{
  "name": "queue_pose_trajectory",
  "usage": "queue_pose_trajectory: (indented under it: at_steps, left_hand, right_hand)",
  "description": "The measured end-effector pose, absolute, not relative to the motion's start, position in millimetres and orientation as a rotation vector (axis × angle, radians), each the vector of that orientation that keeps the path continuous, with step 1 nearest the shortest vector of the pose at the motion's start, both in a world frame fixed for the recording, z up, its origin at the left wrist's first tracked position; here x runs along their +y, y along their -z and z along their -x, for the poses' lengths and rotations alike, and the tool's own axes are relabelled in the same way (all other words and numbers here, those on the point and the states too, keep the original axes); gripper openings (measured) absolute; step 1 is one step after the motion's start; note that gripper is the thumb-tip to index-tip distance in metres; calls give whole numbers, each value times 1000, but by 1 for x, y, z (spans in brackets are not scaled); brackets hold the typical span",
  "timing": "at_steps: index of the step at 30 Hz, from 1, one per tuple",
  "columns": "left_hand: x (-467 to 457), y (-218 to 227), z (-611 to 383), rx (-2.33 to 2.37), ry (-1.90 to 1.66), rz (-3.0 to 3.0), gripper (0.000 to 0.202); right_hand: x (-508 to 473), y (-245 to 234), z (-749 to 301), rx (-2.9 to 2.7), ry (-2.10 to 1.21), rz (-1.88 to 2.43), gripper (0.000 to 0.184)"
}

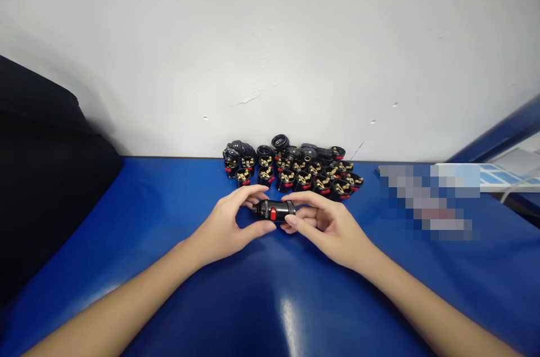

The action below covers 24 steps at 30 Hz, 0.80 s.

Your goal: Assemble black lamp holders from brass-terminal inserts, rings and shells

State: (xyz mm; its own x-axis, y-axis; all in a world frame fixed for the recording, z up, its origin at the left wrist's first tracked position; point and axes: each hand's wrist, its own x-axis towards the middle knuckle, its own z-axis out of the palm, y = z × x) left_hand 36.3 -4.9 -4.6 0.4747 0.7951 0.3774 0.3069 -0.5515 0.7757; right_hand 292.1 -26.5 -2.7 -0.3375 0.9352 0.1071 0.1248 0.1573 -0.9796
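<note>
A black cylindrical electrical plug (278, 210) with a red tab on its side lies sideways between my hands, just above the blue table (236, 301). Its narrow ribbed end points left. My right hand (329, 222) grips the wide right end, thumb in front and fingers behind and below. Around the tapered end curves my left hand (230, 219), its thumb along the lower side and its fingers at the far side. Just beyond stand several open black plug housings (304, 180) with brass contacts inside and red tabs on their sides.
Black ribbed caps (243, 149) and a black ring (280, 141) lie among the housings, against the white wall (270, 53). Black cloth (46, 177) covers the left side. On the right are a blurred-out item (426, 199) and a blue-and-white printed sheet (498, 174).
</note>
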Motion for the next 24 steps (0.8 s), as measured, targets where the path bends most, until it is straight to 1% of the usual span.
queue_pose_trajectory:
  at_steps: [2, 3, 4, 7, 8, 9, 12, 13, 20, 24]
  left_hand:
    - [-5, 4, -36, 951, -953, -2134, 36]
    - [-5, 4, -36, 949, -948, -2157, 32]
    - [-5, 4, -36, 929, -959, -2175, 31]
    - [-4, 4, -36, 871, -1024, -2179, 51]
    - [-4, 4, -36, 880, -1032, -2172, 53]
    - [-4, 4, -36, 908, -1024, -2168, 50]
    - [-4, 4, -36, 982, -965, -2172, 28]
    - [-3, 4, -36, 984, -959, -2177, 24]
    - [-2, 6, -36, 957, -1038, -2183, 33]
    - [-2, 5, -36, 962, -1062, -2173, 33]
  right_hand:
    - [-27, 3, -291, -1643, -1265, 1038, 44]
    - [-27, 3, -291, -1645, -1260, 1045, 44]
    - [-27, 3, -291, -1644, -1254, 1052, 44]
    - [-26, 3, -292, -1631, -1253, 1063, 45]
    - [-26, 3, -292, -1628, -1257, 1063, 46]
    - [-26, 3, -292, -1627, -1260, 1064, 47]
    - [-26, 2, -292, -1635, -1268, 1073, 48]
    - [-26, 3, -292, -1638, -1268, 1077, 49]
    - [-25, 2, -294, -1674, -1186, 1113, 46]
    - [-26, -1, -295, -1687, -1182, 1095, 44]
